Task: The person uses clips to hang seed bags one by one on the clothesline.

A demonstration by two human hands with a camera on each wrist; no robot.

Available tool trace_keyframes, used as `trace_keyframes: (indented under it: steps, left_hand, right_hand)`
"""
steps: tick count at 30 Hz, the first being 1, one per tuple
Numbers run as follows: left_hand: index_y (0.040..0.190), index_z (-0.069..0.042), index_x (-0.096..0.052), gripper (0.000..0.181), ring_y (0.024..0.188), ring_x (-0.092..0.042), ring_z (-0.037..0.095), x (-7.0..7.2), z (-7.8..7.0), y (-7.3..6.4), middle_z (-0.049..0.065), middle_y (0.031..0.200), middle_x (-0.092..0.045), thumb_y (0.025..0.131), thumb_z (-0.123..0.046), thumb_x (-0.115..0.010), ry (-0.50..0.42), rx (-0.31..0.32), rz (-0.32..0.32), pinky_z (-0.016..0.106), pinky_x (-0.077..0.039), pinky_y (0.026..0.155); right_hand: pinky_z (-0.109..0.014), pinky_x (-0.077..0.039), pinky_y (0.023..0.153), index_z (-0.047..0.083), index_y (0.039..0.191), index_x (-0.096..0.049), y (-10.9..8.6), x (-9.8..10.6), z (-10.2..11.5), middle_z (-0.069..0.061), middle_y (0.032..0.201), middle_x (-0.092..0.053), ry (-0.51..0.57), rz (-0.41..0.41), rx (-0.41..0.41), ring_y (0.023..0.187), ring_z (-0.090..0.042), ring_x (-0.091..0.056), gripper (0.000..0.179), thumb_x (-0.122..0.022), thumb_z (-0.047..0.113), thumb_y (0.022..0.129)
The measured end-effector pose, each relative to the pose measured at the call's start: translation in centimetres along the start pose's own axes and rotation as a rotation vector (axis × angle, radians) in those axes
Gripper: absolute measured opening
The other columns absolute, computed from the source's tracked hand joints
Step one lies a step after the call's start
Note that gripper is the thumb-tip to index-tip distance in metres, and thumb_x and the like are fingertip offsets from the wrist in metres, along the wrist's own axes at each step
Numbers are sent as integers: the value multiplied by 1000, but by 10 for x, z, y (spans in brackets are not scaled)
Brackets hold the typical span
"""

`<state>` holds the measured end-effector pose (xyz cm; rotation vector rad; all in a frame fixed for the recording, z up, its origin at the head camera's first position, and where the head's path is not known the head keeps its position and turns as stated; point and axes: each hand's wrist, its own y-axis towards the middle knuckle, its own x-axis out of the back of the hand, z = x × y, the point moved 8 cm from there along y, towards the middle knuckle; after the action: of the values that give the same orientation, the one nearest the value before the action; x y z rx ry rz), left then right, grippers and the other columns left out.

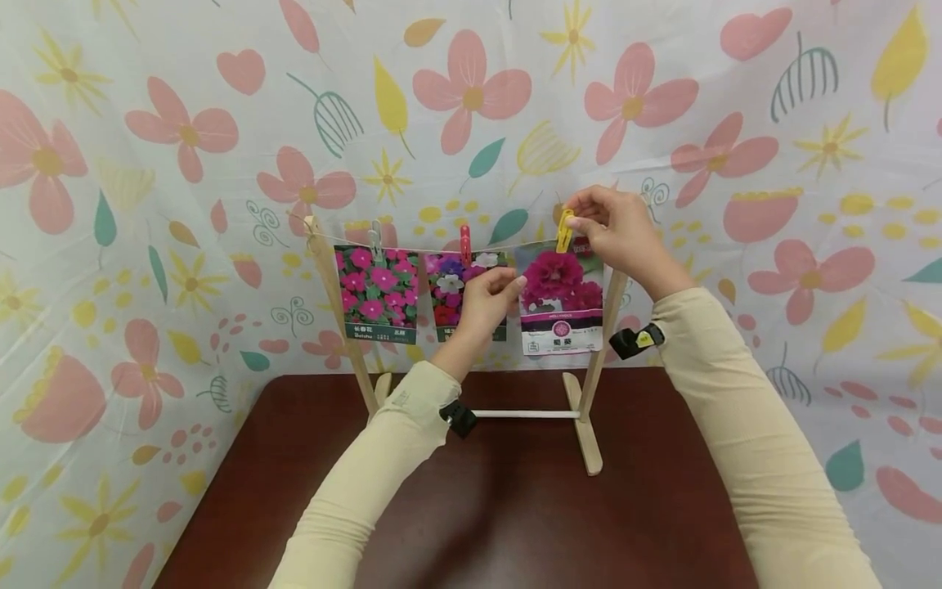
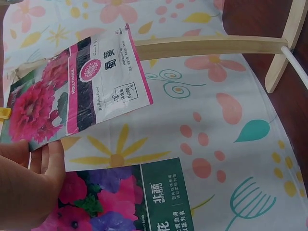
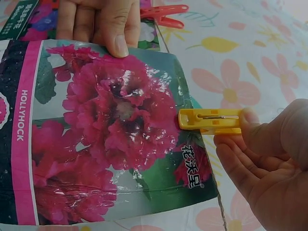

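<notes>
A hollyhock seed packet [image 1: 561, 303] hangs at the right end of a thin string, its pink bloom facing forward. My left hand [image 1: 482, 307] pinches its left edge, the thumb on the front in the right wrist view. At the packet's top edge sits a yellow clothespin [image 3: 209, 121], which my right hand [image 1: 618, 233] pinches between thumb and fingers. Left of it, a seed packet with mixed flowers [image 2: 110, 202] hangs from a red clothespin [image 1: 465, 244], partly hidden by my left hand. Farther left, a pink-flower packet [image 1: 377, 294] hangs from a pale grey clothespin [image 1: 376, 240].
The string runs between two wooden posts [image 1: 342, 319] of a stand, joined low by a white rod [image 1: 526, 415]. The stand is on a dark red-brown table [image 1: 589, 523]. Behind it hangs a flower-printed cloth [image 1: 471, 180].
</notes>
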<state>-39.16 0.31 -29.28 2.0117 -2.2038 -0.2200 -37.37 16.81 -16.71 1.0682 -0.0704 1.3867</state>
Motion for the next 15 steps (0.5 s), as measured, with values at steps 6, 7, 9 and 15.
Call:
trace_keyframes:
  steps: [6, 7, 9, 15]
  left_hand:
    - [116, -6, -68, 27, 83, -64, 15, -1, -4, 0, 8, 104, -68, 92, -19, -65, -2, 2, -13, 36, -55, 80]
    - [116, -6, -68, 27, 85, -65, 16, -1, -4, 0, 8, 104, -68, 92, -19, -65, -7, 3, -17, 36, -55, 80]
    - [116, -5, -68, 27, 89, -65, 18, -1, -4, 0, 9, 105, -67, 92, -18, -65, -25, 3, -24, 38, -55, 82]
    - [115, -4, -68, 26, 87, -66, 24, 0, -2, -5, 11, 102, -67, 92, -17, -65, -59, 2, -56, 42, -55, 81]
  right_hand:
    - [-14, -45, 72, -4, 109, -62, 1, 1, 2, -19, 101, -65, -21, 19, -7, 91, -30, -63, 17, -59, 5, 94]
    - [-16, -45, 73, -4, 109, -62, 1, 0, 2, -19, 101, -64, -26, 25, -11, 91, -30, -63, 17, -59, 5, 95]
    - [-21, -48, 76, -4, 110, -61, 0, -1, 3, -19, 102, -64, -30, 37, -18, 92, -31, -63, 18, -58, 6, 95]
    - [-42, -49, 87, -4, 113, -59, -2, -7, 1, -21, 104, -62, -26, 69, -40, 98, -34, -62, 20, -57, 5, 96]
